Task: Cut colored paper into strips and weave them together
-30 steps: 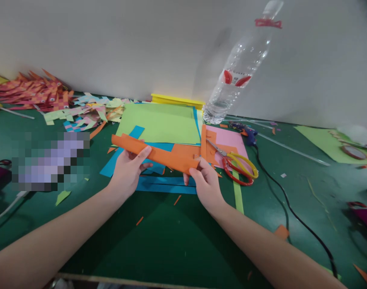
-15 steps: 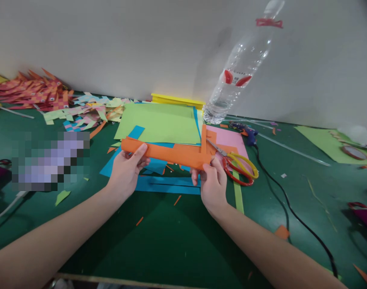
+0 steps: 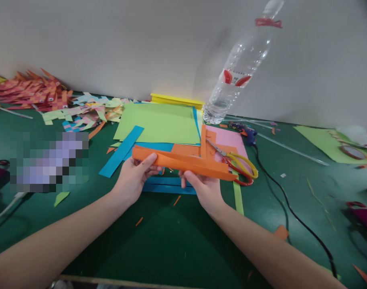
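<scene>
A long folded strip of orange paper (image 3: 183,162) is held between both hands above the table. My left hand (image 3: 135,174) pinches its left end, thumb on top and fingers beneath. My right hand (image 3: 203,188) grips the lower edge right of the middle, with the thumb on the front. The strip's right end sticks out past that hand, and its layers stand slightly apart. Just beyond the right end lie scissors (image 3: 242,164) with red and yellow handles. Blue paper strips (image 3: 168,185) lie beneath the hands, and another blue strip (image 3: 121,151) slants beyond my left hand.
Green paper sheets (image 3: 159,122) are stacked ahead, beside a leaning plastic bottle (image 3: 231,76). A glue gun (image 3: 243,131) trails a black cable (image 3: 287,200) on the right. Woven red-orange paper pieces (image 3: 33,92) are heaped at the far left. Orange scraps (image 3: 177,200) dot the green table.
The orange paper has shifted right and slightly down, and its layers have parted. My left hand has moved right with it; my right hand now holds it further from its right end.
</scene>
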Demonstrator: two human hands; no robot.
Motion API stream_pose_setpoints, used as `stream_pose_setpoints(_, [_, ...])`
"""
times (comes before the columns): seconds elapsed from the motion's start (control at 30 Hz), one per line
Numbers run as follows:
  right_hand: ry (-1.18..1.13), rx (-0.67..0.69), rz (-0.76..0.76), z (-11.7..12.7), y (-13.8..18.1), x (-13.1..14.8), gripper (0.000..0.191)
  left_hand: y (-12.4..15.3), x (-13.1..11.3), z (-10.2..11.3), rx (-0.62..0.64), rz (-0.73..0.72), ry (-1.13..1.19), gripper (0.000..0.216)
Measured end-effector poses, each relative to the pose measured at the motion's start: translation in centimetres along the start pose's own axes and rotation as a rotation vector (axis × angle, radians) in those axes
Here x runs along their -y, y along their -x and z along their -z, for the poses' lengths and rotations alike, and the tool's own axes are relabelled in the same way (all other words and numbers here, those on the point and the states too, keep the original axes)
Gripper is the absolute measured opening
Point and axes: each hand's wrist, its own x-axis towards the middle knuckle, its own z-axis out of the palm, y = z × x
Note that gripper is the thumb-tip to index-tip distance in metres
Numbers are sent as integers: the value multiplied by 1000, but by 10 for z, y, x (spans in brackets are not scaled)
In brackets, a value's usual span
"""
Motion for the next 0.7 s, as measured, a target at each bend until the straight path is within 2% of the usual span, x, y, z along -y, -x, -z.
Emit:
stream_pose_setpoints(0.1, [75, 59, -19, 3, 3, -3, 25, 10, 5, -5, 130, 82, -75, 41])
stream_pose_setpoints(0.2, [145, 60, 30, 4, 3, -2, 28, 18, 7, -7, 211, 128, -118, 37])
stream_pose_setpoints(0.27, [149, 94, 53, 4, 2, 0, 29, 20, 7, -8, 271, 101, -167, 32])
stream_pose_setpoints(0.37, [102, 156, 32, 2, 0, 3, 16, 20, 4, -9, 353, 47, -262, 26])
stream_pose_setpoints(0.47, [59, 90, -16, 1, -1, 1, 13, 19, 0, -9, 362, 24, -316, 27])
stream_pose_setpoints(0.6, [-33, -68, -67, 0, -2, -8, 22, 15, -3, -8, 314, 2, -357, 29])
stream_pose_setpoints(0.7, [-141, -73, -76, -1, -3, -11, 19, 13, -3, -7, 277, 0, -394, 26])
